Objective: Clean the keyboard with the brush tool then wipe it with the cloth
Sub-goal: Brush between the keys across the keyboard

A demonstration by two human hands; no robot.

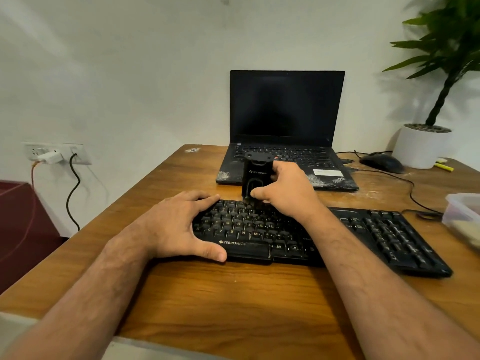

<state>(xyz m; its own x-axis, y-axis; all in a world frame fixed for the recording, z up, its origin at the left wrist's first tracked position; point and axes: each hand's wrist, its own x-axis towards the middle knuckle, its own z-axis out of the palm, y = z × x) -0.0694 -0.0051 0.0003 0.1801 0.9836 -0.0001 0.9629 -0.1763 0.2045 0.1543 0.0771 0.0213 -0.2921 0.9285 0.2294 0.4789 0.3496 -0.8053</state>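
right hand [285, 189] gripping brush tool [255, 175], left hand [179, 224] seemingly flat on keyboard [376, 235]

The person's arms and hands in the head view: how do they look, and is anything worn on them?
Both arms are bare from the frame edge down to the wrists; no sleeve shows. The forearms carry visible hair. The left hand and the right hand wear no glove, and I see no ring, watch or bracelet on either. The fingernails that show are short. No markings or tattoos are visible.
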